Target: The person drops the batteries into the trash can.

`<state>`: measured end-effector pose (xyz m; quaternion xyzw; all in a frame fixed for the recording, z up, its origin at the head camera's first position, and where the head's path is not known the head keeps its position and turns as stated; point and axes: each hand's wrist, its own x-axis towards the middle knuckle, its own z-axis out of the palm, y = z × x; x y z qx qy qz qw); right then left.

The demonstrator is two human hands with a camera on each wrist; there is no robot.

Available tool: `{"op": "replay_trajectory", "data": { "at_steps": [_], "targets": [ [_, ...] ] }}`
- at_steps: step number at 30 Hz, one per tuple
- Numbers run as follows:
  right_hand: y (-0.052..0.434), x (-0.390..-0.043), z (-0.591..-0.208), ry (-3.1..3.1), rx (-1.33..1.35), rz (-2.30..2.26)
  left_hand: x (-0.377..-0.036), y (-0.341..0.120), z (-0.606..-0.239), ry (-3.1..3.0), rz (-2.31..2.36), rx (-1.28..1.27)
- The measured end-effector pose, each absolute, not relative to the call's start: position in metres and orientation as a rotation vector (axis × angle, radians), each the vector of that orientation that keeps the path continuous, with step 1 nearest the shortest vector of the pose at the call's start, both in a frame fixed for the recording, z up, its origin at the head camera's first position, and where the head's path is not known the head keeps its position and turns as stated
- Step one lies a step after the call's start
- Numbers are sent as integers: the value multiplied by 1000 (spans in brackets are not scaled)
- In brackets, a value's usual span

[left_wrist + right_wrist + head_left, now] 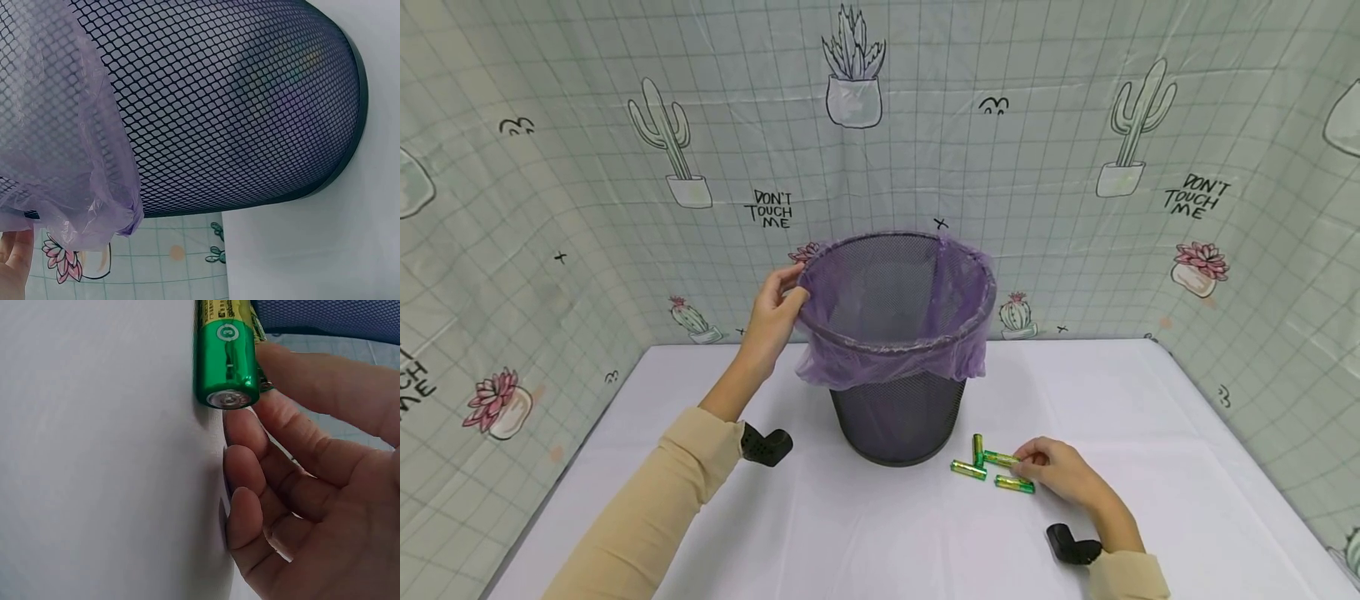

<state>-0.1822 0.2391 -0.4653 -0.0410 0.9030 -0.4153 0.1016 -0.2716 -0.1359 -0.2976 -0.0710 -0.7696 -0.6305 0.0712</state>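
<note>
Batteries (992, 468), four green ones, lie on the bench (1150, 433) just right of the mesh bin (898, 392); three run roughly left-right, one points away from you. Your right hand (1063, 473) pinches the nearest one's end, its label partly cropped. Your left hand (772, 321) grips the bin's purple liner (880, 362) at the rim, fingertips hidden.

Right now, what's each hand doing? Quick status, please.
Left hand grips the purple liner at the bin rim. Right hand pinches a green battery; three more lie alongside. Nothing in the way.
</note>
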Motion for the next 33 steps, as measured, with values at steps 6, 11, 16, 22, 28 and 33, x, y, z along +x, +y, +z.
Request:
{"op": "replay_trajectory", "data": {
  "at_steps": [6,11,16,22,28,33],
  "targets": [
    [236,-183,-460,2749,-54,-1170,-272,-135,-298,-2310,-1896,-218],
    [236,-183,-456,2833,-54,-1181,-272,-134,-297,-2311,-1894,-226],
    [234,-179,-443,2912,-119,-1162,-270,-135,-298,-2324,-1890,-226],
    [234,-177,-408,3022,-252,-1134,-271,-134,-299,-2308,-1894,-219],
    [231,-179,-361,3157,-537,-1082,-271,-135,-300,-2311,-1890,-214],
    [225,-180,-319,3220,-735,-1030,-272,-135,-299,-2301,-1901,-213]
  ]
}}
